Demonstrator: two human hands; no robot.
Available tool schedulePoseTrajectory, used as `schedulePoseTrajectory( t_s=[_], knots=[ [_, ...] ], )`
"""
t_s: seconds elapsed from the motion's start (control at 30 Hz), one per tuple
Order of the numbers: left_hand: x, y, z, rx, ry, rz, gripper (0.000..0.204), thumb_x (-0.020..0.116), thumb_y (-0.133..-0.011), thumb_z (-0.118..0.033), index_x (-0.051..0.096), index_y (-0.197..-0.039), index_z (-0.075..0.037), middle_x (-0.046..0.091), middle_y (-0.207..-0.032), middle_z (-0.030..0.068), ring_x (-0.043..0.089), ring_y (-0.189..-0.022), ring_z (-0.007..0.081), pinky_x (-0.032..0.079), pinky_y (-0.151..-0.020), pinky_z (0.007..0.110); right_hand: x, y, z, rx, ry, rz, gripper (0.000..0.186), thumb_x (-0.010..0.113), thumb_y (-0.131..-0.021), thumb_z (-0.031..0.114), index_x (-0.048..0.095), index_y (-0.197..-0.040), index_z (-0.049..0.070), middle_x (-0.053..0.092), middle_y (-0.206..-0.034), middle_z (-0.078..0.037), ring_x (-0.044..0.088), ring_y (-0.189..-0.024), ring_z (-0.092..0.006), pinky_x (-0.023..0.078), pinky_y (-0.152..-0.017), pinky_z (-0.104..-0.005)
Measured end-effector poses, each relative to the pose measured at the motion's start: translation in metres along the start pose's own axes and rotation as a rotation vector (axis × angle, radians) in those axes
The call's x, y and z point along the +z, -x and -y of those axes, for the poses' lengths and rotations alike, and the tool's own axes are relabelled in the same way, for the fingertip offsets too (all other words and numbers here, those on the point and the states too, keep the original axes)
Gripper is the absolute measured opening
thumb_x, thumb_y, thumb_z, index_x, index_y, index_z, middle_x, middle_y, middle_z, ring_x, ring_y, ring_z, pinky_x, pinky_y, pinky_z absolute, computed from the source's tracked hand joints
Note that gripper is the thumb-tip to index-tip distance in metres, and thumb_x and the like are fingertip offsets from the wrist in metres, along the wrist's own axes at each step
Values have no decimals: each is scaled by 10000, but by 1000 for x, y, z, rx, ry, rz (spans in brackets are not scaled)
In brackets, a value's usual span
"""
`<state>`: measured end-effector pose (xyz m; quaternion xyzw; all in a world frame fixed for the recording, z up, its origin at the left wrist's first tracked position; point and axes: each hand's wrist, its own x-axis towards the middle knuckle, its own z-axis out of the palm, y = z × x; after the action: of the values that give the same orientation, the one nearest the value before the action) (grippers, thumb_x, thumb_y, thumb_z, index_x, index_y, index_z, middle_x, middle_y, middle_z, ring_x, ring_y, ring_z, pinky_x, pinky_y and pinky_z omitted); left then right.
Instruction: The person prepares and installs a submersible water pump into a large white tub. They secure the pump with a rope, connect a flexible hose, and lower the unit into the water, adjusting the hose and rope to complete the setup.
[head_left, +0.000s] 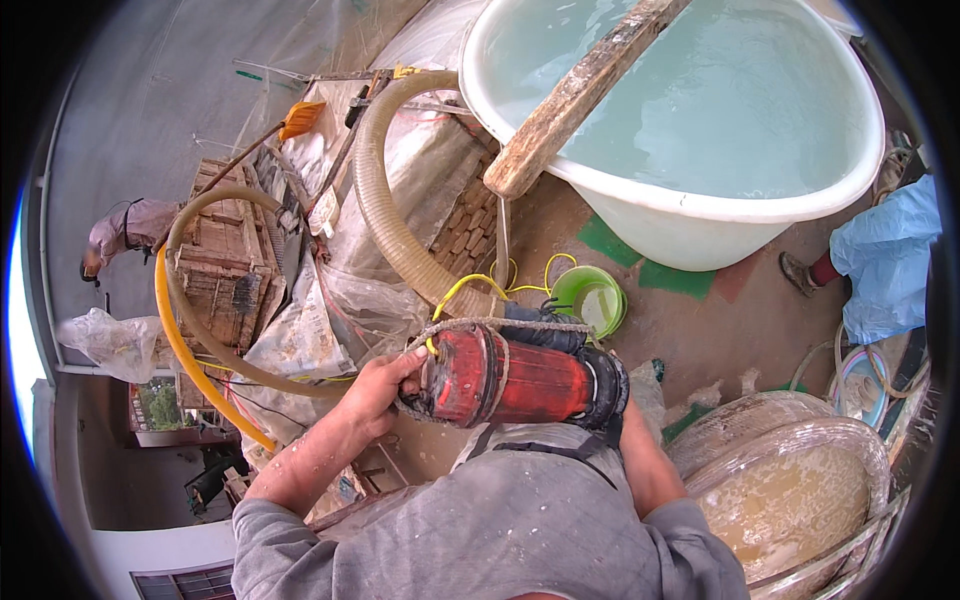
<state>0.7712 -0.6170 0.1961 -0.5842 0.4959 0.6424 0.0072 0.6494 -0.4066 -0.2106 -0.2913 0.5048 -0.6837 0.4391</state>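
One red pump (535,378), left grip (383,392) closed on it, right grip (630,420) unclear, one green bucket (568,288)

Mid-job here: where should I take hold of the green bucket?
Probably the right-hand rim, from above and the right: the green bucket is open-topped, yellow cord reaches its left, and the red pump crowds the near side in view.
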Motion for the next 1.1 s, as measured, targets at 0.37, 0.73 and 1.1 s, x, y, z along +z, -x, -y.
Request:
schedulePoseTrajectory(
  t_s=[0.37,0.73,1.1],
  knots=[
    [20,72,-117,384,-41,138,334,654,-948,-192,609,-1112,96,462,-787,-36,418,-717,64,378,-673,210,-13,-15,253,-475,896,-258,692,828,-581,375,644,-1172,64,638,-1154,-207,590,-1060,-419,405,-1005,-544],
    [79,68,-173,508,183,135,216,624,-893,-40,604,-1070,80,524,-802,-22,447,-683,45,393,-640,187,-160,-50,344,-415,1102,-270,739,805,-637,422,592,-1257,81,613,-1252,-187,582,-1133,-382,381,-1053,-542],
    [220,29,-228,459,355,58,141,608,-874,-16,602,-973,85,525,-760,-11,467,-676,65,416,-662,219,-341,-152,416,-297,1087,-139,729,791,-661,416,578,-1274,85,605,-1266,-184,578,-1144,-376,381,-1058,-530]
  ],
)
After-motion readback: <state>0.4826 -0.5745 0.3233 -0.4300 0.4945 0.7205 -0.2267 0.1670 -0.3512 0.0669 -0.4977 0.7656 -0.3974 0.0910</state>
